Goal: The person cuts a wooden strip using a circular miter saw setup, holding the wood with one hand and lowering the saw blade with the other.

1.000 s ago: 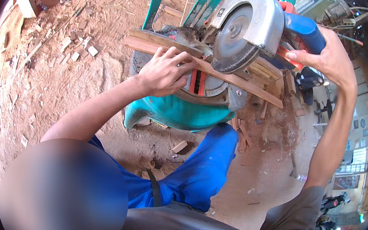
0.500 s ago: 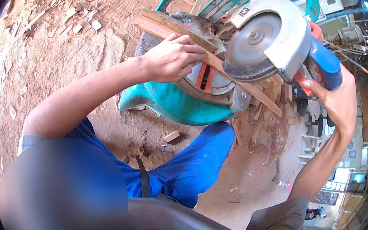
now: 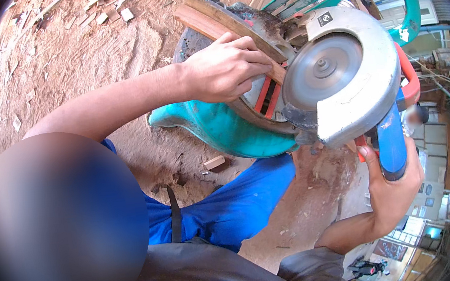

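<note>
Right hand, wrapped round the saw, has swung it nearer; blade now overlaps the wood under the curled left hand. Can't tell if it's biting.

Scuffed, shiny metal blade guard, matt wooden strip, smooth plastic chair.

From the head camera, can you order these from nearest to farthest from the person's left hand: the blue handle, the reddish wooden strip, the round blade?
1. Reddish wooden strip: touching the left hand.
2. Round blade: to that hand's right.
3. Blue handle: farther right and lower in the picture, in the right hand.
</note>
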`<act>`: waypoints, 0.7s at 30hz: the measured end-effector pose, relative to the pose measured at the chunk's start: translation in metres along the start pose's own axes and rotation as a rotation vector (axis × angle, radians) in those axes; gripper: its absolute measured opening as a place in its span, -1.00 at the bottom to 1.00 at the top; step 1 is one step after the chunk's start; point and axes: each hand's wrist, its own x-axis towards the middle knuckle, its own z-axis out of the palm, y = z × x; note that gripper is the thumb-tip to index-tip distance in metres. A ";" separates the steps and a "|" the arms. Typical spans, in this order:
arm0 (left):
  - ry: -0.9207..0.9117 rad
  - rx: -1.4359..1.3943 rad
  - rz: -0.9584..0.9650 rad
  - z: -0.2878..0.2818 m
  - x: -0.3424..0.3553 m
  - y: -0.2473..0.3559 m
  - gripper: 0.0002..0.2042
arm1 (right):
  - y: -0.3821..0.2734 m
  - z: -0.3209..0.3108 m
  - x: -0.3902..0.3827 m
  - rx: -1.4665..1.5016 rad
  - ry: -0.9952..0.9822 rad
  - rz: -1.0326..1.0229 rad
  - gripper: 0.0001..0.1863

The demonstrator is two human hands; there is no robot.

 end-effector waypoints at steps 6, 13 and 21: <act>0.005 -0.001 -0.009 0.000 0.000 0.000 -0.62 | -0.001 0.004 -0.004 -0.045 0.016 -0.084 -0.58; 0.032 0.002 -0.002 0.003 0.001 -0.001 -0.64 | -0.005 0.014 -0.012 -0.020 0.043 -0.048 -0.56; 0.020 0.005 -0.025 0.001 0.001 0.002 -0.63 | -0.010 0.021 -0.019 0.013 0.055 0.024 -0.59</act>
